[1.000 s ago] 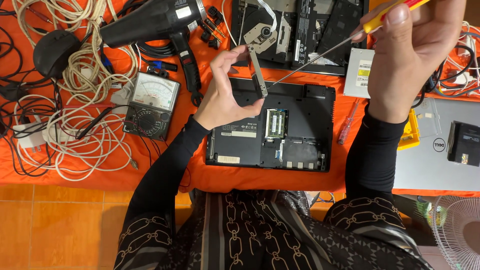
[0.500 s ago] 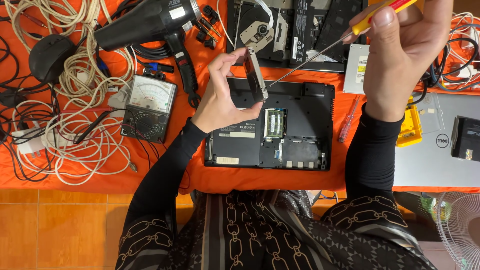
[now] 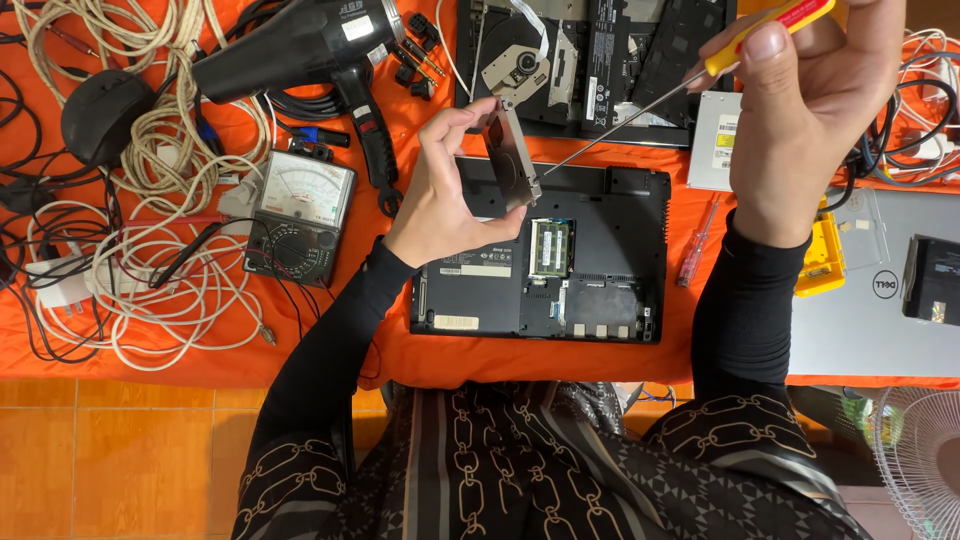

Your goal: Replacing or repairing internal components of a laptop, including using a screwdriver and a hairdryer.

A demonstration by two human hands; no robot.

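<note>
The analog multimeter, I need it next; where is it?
In the head view, the analog multimeter lies left of the open laptop, below the black hair dryer, beside the white cables.

Flat grey drive caddy (image 3: 512, 158), held on edge, tilted, above open black laptop base (image 3: 600, 260). Yellow-red-handled screwdriver (image 3: 640, 108), slim shaft; tip meets caddy's edge.

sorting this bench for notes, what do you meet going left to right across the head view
black mouse → analog multimeter → left hand → metal drive bracket → small red screwdriver → right hand → silver laptop
</note>
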